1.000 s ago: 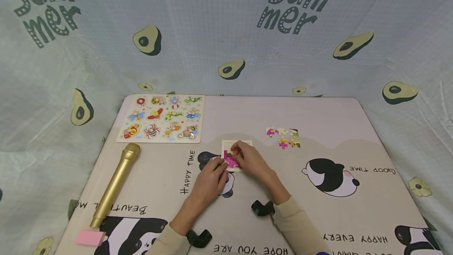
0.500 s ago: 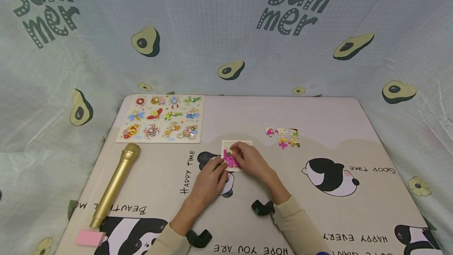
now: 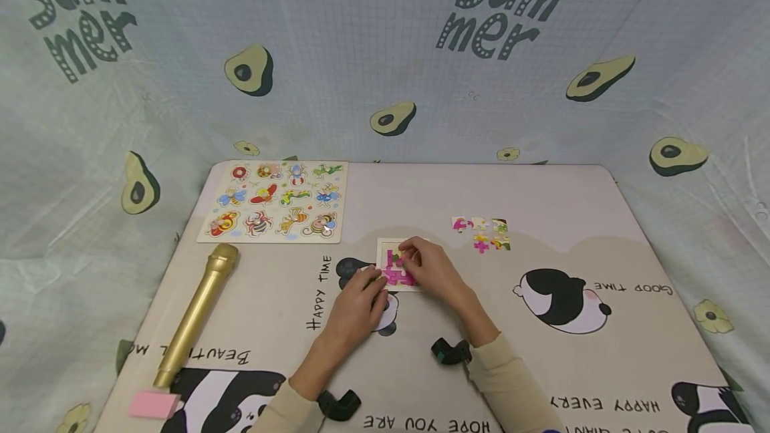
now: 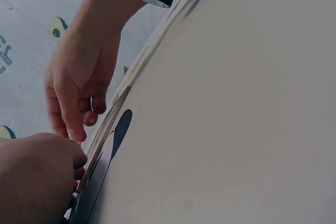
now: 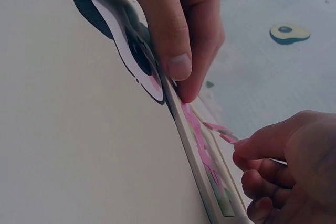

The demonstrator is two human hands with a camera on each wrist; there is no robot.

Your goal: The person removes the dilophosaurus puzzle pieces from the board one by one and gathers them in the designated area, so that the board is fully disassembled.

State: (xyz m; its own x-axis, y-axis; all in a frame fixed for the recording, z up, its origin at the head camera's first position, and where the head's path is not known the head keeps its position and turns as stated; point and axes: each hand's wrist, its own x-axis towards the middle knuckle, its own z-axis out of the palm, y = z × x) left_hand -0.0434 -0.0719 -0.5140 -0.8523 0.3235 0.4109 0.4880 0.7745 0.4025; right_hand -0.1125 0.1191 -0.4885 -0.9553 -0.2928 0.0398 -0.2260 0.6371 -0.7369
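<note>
A small jigsaw frame (image 3: 391, 242) with a pale rim lies mid-table, pink jigsaw pieces (image 3: 400, 278) along its near side. My left hand (image 3: 359, 304) presses its fingertips at the frame's near left corner, thumb by the near rim in the right wrist view. From the right, my right hand (image 3: 434, 271) reaches over the frame with thumb and finger pinching a pink-and-green jigsaw piece (image 5: 219, 129). That piece is tilted up above the frame in the right wrist view. Part of the frame is hidden beneath the right hand.
Loose jigsaw pieces (image 3: 481, 240) lie right of the frame. An insect picture board (image 3: 273, 202) is at the back left, a gold microphone (image 3: 195, 316) and a pink block (image 3: 154, 404) at the left. Black wrist devices (image 3: 339, 405) sit by both sleeves.
My right hand has shifted slightly right, and pink at the frame's left side has moved up and right, baring a pale strip there. My left hand has stayed in place.
</note>
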